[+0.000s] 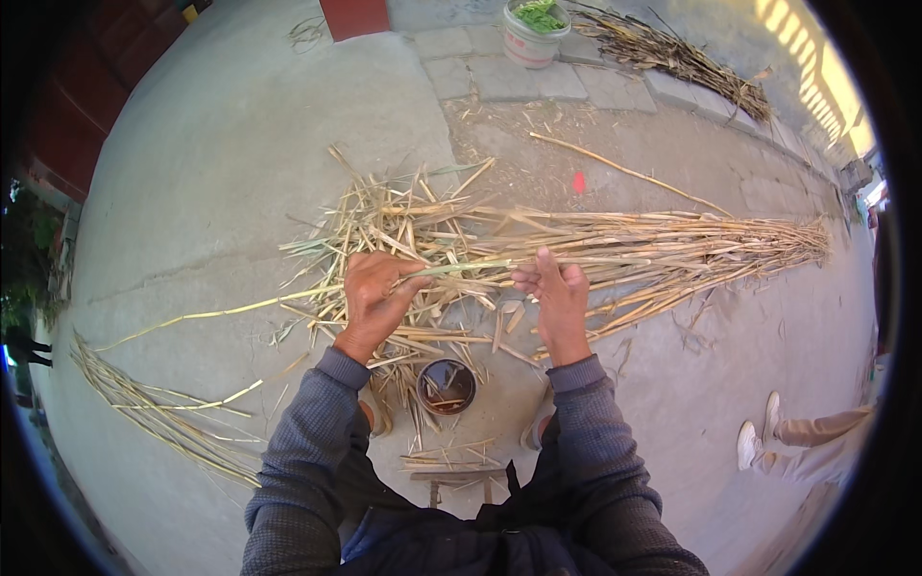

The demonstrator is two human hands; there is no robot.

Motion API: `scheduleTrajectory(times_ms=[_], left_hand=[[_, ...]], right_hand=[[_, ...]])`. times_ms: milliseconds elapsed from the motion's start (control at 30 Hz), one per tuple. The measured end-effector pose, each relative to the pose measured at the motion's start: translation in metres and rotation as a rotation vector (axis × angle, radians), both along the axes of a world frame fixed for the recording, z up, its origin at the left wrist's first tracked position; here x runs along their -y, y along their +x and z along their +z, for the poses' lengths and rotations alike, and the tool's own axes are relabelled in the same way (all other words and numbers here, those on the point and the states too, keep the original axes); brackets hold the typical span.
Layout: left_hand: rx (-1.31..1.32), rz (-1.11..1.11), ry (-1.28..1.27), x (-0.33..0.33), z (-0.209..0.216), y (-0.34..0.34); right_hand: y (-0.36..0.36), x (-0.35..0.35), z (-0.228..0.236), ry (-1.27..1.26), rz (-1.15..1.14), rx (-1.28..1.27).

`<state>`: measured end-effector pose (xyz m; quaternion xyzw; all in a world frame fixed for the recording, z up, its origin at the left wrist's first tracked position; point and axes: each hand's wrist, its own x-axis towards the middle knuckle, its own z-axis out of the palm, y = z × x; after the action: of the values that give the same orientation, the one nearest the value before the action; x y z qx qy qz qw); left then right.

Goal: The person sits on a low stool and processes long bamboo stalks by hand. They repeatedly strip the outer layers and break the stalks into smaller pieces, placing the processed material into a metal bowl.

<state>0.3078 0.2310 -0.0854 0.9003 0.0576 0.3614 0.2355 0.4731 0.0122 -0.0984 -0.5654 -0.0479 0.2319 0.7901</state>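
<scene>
I see reddish print (523, 44) on a bucket (541, 50), a concrete floor (240, 134). My left hand (376, 296) pinches a stalk (466, 267); my right hand's (560, 302) grip I can't tell.

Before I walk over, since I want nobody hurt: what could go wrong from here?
The dark bowl sits between the person's feet, so a shifting foot could knock it. Loose stalks litter the ground and might trip someone. The stalk in the bare left hand might scratch it.
</scene>
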Motion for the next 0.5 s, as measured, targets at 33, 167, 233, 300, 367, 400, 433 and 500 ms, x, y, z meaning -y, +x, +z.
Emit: scheduleTrajectory(times_ms=[33, 167, 233, 300, 367, 400, 433, 500], left_hand=[[0.017, 0.038, -0.013, 0.001, -0.001, 0.000], [0.130, 0.093, -0.958, -0.007, -0.001, 0.000], [0.237, 0.098, -1.002, -0.028, 0.004, -0.003], [0.224, 0.105, -1.107, -0.049, 0.007, -0.013], [0.176, 0.160, -1.102, -0.066, 0.008, -0.020], [0.134, 0.224, -1.045, -0.073, 0.009, -0.023], [0.096, 0.240, -1.003, -0.078, 0.010, -0.026], [-0.058, 0.372, -0.385, -0.073, 0.011, -0.026]], right_hand=[[0.000, 0.000, -0.001, -0.010, -0.013, -0.008], [0.008, 0.005, -0.010, -0.025, -0.067, -0.087], [0.012, 0.008, -0.015, -0.019, -0.078, -0.101], [0.015, 0.011, -0.020, -0.043, -0.058, -0.108], [0.019, 0.014, -0.023, -0.068, -0.057, -0.095], [0.021, 0.014, -0.024, -0.069, -0.041, -0.104], [0.022, 0.014, -0.025, -0.071, -0.026, -0.106], [0.022, 0.012, -0.027, -0.064, 0.017, -0.122]])
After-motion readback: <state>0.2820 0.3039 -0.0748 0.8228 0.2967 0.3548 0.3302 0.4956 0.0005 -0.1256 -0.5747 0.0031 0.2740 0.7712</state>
